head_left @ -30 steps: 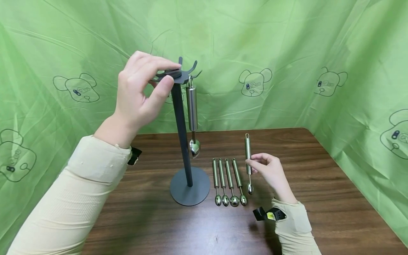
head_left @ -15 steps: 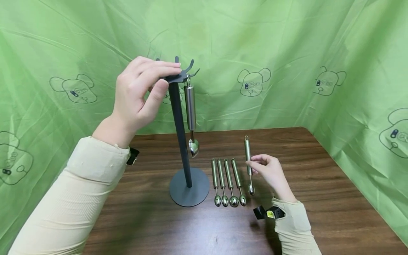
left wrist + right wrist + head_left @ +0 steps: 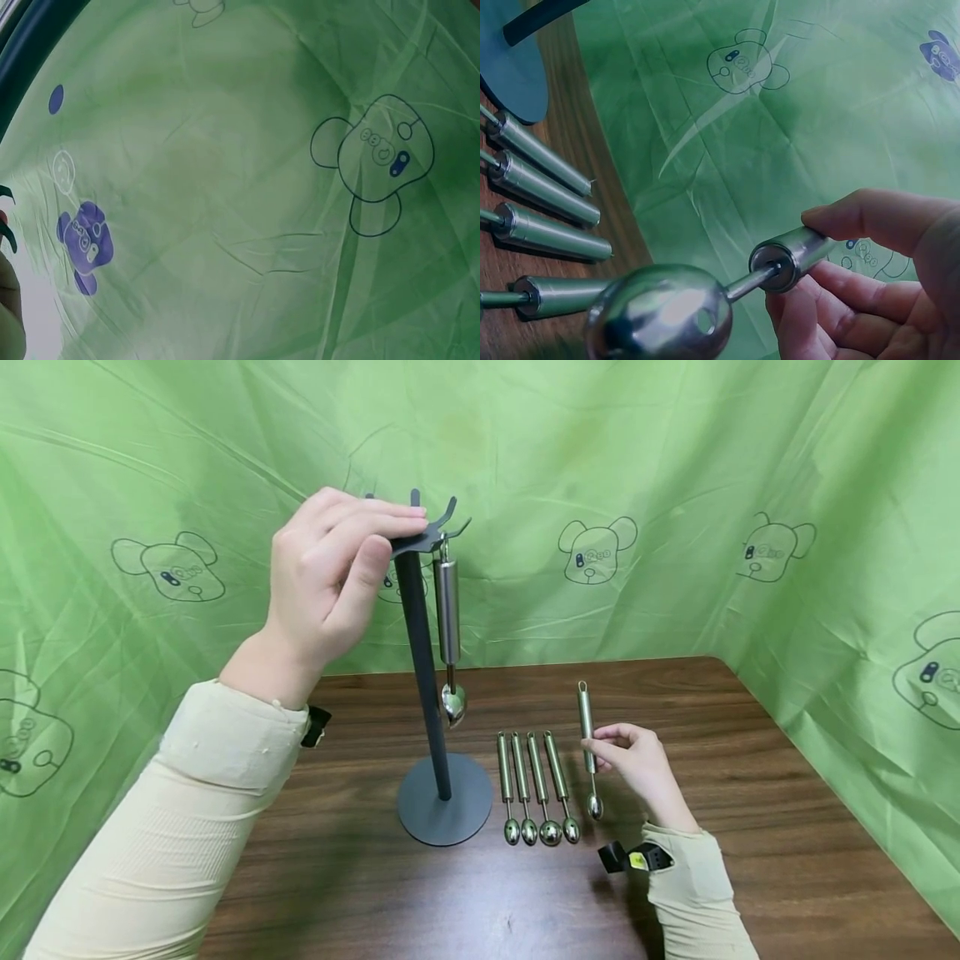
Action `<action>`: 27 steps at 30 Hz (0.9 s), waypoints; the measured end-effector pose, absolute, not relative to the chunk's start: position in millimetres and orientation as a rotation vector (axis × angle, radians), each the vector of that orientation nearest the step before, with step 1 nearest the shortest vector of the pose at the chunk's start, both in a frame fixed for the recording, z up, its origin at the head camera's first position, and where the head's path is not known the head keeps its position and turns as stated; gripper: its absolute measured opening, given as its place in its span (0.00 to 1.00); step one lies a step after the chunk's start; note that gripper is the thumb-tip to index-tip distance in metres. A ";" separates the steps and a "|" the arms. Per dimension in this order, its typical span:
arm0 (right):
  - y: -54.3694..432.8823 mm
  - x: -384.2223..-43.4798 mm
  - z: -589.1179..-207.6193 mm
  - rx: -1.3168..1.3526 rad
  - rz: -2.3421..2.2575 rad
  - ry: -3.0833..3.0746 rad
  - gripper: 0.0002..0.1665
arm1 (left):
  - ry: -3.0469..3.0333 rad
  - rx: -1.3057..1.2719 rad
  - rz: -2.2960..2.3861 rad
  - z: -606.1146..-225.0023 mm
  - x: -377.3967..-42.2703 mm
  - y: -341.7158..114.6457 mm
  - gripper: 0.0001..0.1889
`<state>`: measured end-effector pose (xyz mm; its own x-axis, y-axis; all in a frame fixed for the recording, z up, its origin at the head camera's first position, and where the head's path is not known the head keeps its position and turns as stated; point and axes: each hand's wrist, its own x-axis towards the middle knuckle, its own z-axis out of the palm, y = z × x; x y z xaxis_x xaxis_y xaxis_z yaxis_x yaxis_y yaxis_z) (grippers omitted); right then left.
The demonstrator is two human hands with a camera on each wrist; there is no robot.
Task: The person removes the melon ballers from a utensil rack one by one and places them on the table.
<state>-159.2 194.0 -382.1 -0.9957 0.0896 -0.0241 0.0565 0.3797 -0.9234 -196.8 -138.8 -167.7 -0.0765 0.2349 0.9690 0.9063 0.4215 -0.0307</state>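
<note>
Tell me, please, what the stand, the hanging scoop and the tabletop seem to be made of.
Stand: probably metal, coated matte dark grey, judging by its dull colour and thin bent prongs.
Hanging scoop: likely steel, brushed handle and polished bowl, given the sheen and mirror reflections.
Tabletop: satin wood or printed laminate; brown grain and soft glare fit either.

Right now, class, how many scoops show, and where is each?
6: one hanging scoop on the stand, four scoops in a row on the table, one held scoop in the right hand. The left hand may hide another.
</note>
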 end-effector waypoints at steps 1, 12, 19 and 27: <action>194.2 -159.5 -382.9 -0.141 1.725 -2.588 0.21 | -1.581 -1.035 -0.767 -167.7 -196.5 -138.7 0.36; 198.7 -163.4 -391.6 -0.158 1.730 -2.604 0.20 | -1.596 -1.042 -0.756 -165.0 -192.6 -135.9 0.36; 201.4 -164.0 -393.4 -0.164 1.715 -2.627 0.20 | -1.602 -1.050 -0.733 -162.6 -191.8 -132.5 0.35; 202.8 -166.5 -395.6 -0.177 1.693 -2.656 0.19 | -1.599 -1.026 -0.712 -162.5 -190.3 -131.9 0.35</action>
<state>-166.5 202.8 -395.6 -0.9936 0.0873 -0.0711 0.1013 0.4178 -0.9029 -190.3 -131.9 -162.5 -0.0733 0.2600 0.9628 0.8893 0.4540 -0.0549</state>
